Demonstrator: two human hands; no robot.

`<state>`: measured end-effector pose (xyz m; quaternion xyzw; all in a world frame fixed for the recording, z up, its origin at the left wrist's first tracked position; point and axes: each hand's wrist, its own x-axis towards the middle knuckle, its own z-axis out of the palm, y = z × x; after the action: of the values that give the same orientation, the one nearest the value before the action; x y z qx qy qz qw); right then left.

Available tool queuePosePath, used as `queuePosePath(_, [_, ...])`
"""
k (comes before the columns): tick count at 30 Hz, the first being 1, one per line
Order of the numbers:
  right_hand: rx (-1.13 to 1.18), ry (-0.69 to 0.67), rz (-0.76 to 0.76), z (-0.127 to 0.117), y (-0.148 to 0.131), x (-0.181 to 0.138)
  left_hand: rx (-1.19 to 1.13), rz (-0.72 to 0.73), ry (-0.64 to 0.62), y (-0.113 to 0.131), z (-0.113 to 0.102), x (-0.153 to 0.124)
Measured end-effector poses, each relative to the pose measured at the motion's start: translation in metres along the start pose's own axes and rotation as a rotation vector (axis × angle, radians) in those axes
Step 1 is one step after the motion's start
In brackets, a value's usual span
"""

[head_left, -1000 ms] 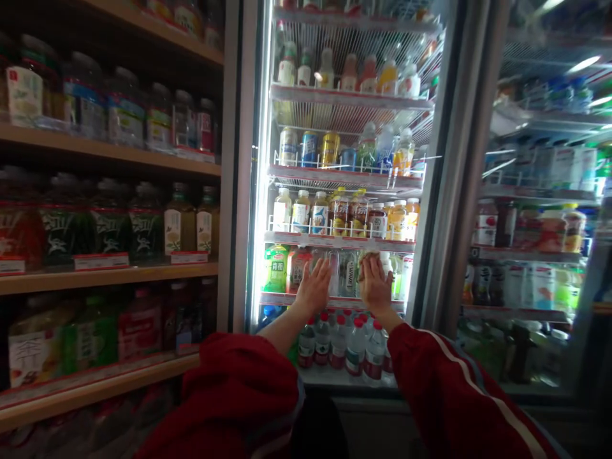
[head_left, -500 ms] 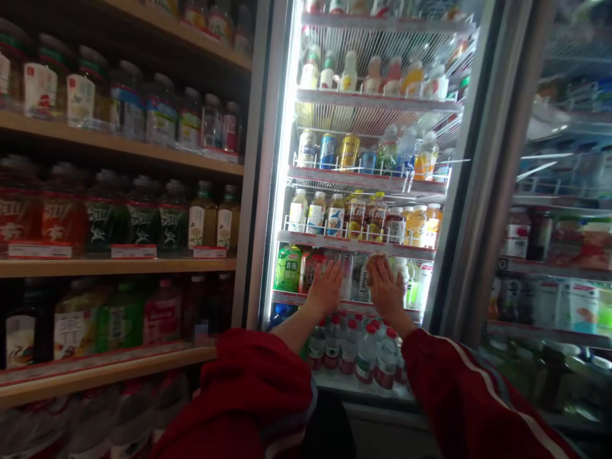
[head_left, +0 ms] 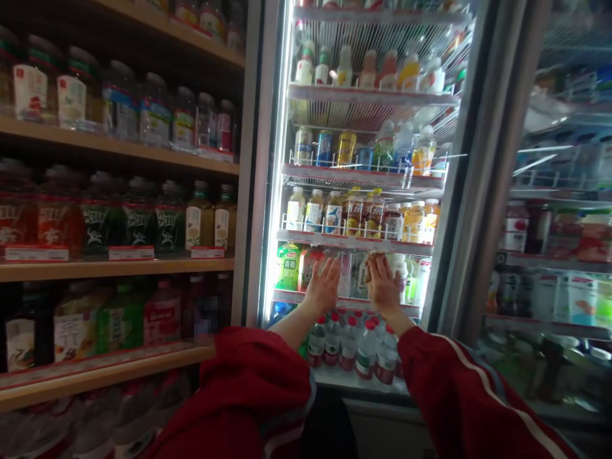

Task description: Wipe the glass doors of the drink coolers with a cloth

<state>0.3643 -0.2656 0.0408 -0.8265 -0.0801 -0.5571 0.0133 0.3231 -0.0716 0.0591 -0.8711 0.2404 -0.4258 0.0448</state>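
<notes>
In front of the lit drinks fridge, my left hand point(head_left: 323, 285) is held up with its fingers stretched out and nothing in it. It appears to rest flat on the glass door point(head_left: 351, 271), before a red-labelled bottle point(head_left: 312, 261). To its right, my right hand point(head_left: 382, 284) presses a crumpled brownish cloth point(head_left: 371, 257) against the glass, its palm and fingers hiding much of it. A bottle with a black-and-white label point(head_left: 363, 278) shows just left of that hand. A green bottle point(head_left: 288, 264) stands farther left on the same fridge shelf.
Wooden shelves point(head_left: 119, 269) packed with bottles line the left side. A metal door frame point(head_left: 492, 191) separates a second fridge on the right. Several red-capped bottles point(head_left: 366, 350) stand on the fridge's bottom level, with cans point(head_left: 346, 149) and juice bottles point(head_left: 414, 220) above.
The view has shifted slightly. My right hand, with the cloth, has moved a little to the left, uncovering less of the label beside it. My left hand remains nearly in place.
</notes>
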Motion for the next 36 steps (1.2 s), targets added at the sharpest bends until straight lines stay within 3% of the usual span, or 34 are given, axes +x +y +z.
queuePosePath(7, [0.032,-0.058,-0.211,0.002,-0.022,-0.011,0.029,-0.004,0.022,-0.005,0.004,0.0])
queuePosePath(13, [0.043,0.014,0.026,0.003,-0.019,0.002,0.04,-0.018,0.014,-0.014,0.006,-0.007])
queuePosePath(19, [0.075,-0.046,-0.241,0.005,-0.037,-0.009,0.043,-0.018,0.034,-0.018,0.009,-0.006])
queuePosePath(24, [0.063,0.005,-0.026,0.005,-0.037,0.003,0.035,-0.042,0.038,-0.022,0.01,-0.009])
queuePosePath(30, [0.065,-0.038,-0.223,0.006,-0.045,-0.007,0.032,-0.039,0.043,-0.024,0.009,-0.008])
queuePosePath(36, [0.085,0.04,-0.063,0.007,-0.041,0.006,0.041,-0.038,0.063,-0.025,0.011,-0.009])
